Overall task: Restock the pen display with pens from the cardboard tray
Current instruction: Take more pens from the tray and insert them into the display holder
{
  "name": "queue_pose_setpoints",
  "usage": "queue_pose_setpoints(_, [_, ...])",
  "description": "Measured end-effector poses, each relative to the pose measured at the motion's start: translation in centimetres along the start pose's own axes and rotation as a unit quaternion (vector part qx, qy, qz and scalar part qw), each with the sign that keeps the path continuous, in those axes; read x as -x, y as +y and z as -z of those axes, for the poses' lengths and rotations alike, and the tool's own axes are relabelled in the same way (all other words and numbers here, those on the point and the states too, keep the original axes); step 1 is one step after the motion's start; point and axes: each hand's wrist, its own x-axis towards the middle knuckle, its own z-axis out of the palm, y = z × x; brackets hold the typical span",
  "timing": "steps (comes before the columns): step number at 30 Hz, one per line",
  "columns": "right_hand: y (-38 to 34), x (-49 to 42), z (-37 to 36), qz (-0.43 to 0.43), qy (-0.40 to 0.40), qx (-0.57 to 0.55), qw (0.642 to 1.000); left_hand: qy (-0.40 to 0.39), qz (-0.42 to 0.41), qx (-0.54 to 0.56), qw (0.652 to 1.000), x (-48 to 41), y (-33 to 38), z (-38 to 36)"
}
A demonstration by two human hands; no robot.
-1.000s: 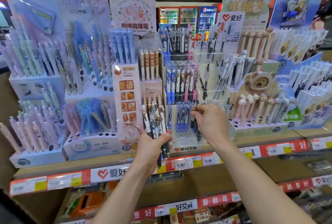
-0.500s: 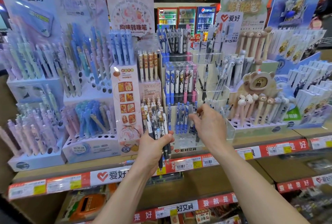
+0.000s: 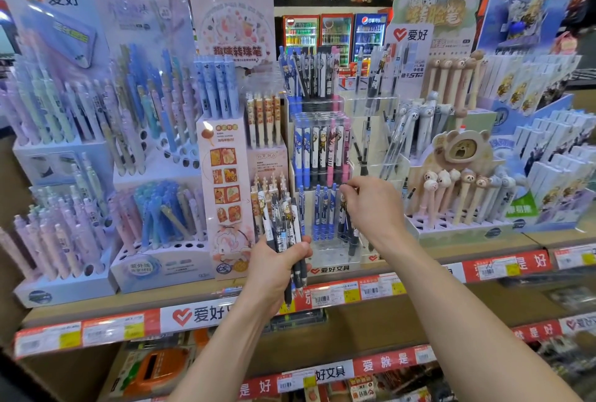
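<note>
My left hand (image 3: pixel 277 264) grips a bundle of pens (image 3: pixel 282 224) with black-and-white printed barrels, held upright in front of the shelf edge. My right hand (image 3: pixel 371 208) reaches into the clear tiered pen display (image 3: pixel 335 254) at the centre and pinches the top of a dark pen (image 3: pixel 350 224) standing in its lowest row. Blue and black pens (image 3: pixel 322 211) fill that row to the left of my fingers. The cardboard tray is not in view.
Pastel pen stands (image 3: pixel 64 195) crowd the shelf to the left, a food-print pen box (image 3: pixel 227 188) stands just left of my left hand, and a bear-topped pen stand (image 3: pixel 458 188) is to the right. A price-tag rail (image 3: pixel 354 295) runs along the shelf front.
My right hand has shifted slightly left and down at the lowest row of the clear display. My left hand keeps the bundle in the same place.
</note>
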Motion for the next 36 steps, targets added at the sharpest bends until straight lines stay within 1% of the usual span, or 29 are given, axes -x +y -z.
queue_pose_setpoints(5, [0.1,-0.6,0.3,-0.006,-0.063,0.018,0.998,-0.001,-0.001,0.001,1.0,0.1,0.0,-0.2])
queue_pose_setpoints(7, [0.1,-0.7,0.3,-0.012,-0.075,0.019,0.997,-0.002,0.0,0.007,1.0,0.3,0.1,-0.3])
queue_pose_setpoints(9, [0.1,-0.7,0.4,-0.018,-0.073,0.001,0.997,-0.005,0.005,0.014,1.0,0.3,0.2,-0.4])
queue_pose_setpoints(13, [0.0,0.0,1.7,-0.026,-0.025,-0.073,0.997,-0.016,0.01,0.019,1.0,0.3,0.4,-0.7])
queue_pose_setpoints(14, [-0.2,0.5,2.2,-0.026,-0.023,-0.094,0.995,-0.021,0.01,0.02,1.0,0.3,0.4,-0.7])
queue_pose_setpoints(15, [-0.4,1.0,2.5,-0.026,-0.039,-0.116,0.992,-0.026,0.009,0.02,0.999,0.3,0.4,-0.8])
queue_pose_setpoints(16, [-0.6,1.6,2.7,-0.029,-0.076,-0.14,0.987,-0.032,0.008,0.02,0.999,0.4,0.4,-1.0])
queue_pose_setpoints(17, [-0.8,2.3,2.7,-0.034,-0.13,-0.166,0.977,-0.038,0.006,0.018,0.999,0.4,0.4,-1.1])
queue_pose_setpoints(19, [-1.1,3.8,2.3,-0.051,-0.239,-0.225,0.943,-0.054,0.001,0.011,0.998,0.5,0.4,-1.4])
queue_pose_setpoints(20, [-1.1,4.2,1.9,-0.058,-0.27,-0.255,0.927,-0.062,0.0,0.007,0.998,0.5,0.4,-1.6])
queue_pose_setpoints(21, [-1.0,4.5,1.7,-0.063,-0.283,-0.276,0.916,-0.069,0.001,0.004,0.998,0.6,0.4,-1.7])
queue_pose_setpoints(26, [-0.5,3.9,1.8,-0.096,-0.278,-0.328,0.898,-0.075,0.008,0.018,0.997,0.5,0.4,-2.0])
queue_pose_setpoints(30, [0.1,1.6,3.5,-0.109,-0.22,-0.356,0.902,-0.034,0.02,0.019,0.999,0.2,0.0,-1.4])
queue_pose_setpoints(32, [0.4,0.6,4.0,-0.104,-0.185,-0.332,0.919,-0.028,0.025,0.021,0.999,0.2,-0.1,-1.2])
queue_pose_setpoints(34, [0.7,0.1,3.8,-0.093,-0.149,-0.265,0.948,-0.024,0.027,0.023,0.999,0.3,0.0,-1.2])
queue_pose_setpoints(36, [0.9,-0.1,3.4,-0.085,-0.124,-0.207,0.967,-0.017,0.027,0.024,0.999,0.4,0.1,-1.3])
